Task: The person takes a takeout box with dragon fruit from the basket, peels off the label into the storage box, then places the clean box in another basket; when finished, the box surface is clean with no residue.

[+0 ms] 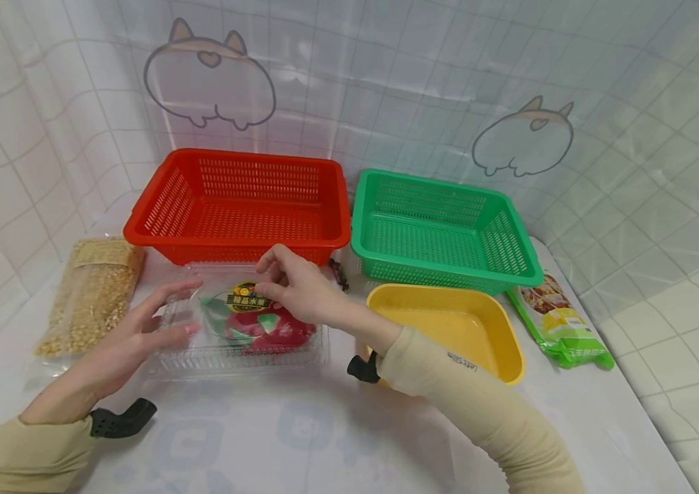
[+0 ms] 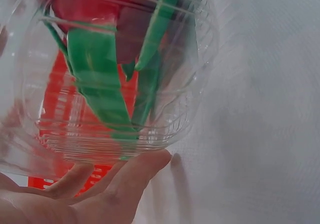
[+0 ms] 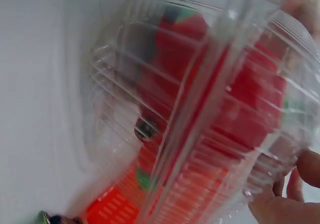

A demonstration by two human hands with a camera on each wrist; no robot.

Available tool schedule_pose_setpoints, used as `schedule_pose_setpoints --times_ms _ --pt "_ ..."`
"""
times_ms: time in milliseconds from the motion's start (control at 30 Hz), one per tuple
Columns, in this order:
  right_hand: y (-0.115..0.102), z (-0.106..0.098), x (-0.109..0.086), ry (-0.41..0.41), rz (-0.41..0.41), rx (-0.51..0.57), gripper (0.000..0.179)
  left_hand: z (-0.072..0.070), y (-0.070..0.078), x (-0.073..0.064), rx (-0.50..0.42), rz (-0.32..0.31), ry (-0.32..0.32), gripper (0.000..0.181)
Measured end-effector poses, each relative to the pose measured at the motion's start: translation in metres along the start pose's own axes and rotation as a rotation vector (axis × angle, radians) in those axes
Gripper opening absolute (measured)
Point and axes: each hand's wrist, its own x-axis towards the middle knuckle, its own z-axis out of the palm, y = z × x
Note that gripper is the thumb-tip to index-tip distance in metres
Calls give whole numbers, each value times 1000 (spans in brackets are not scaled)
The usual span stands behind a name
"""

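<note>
A clear plastic clamshell box with a fruit label on its lid sits on the white table in front of the red basket. Red and green pieces show through its walls; their kind is unclear. My left hand is at the box's left end, its thumb and fingers extended and spread apart, and its fingertips touch the plastic in the left wrist view. Over the lid, beside the label, is my right hand, fingers loosely bent, thumb and forefinger apart. In the right wrist view its fingers are close against the clear plastic.
Behind the box stands a red basket, with a green basket to its right. A yellow tub is under the right forearm. A bag of yellow kernels lies left, a green packet far right, a small dark item between the baskets.
</note>
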Motion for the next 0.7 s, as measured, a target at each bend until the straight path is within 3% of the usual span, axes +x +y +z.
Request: schedule_pose_setpoints --times_ms 267,500,700 --pt "1 -13 -7 -48 -44 55 9 -1 0 0 27 2 -4 69" --pt "2 -23 -11 -15 -36 37 18 -1 1 -1 42 0 -9 69" --pt "4 -32 -15 -23 -72 34 7 -1 1 -2 30 1 -8 69"
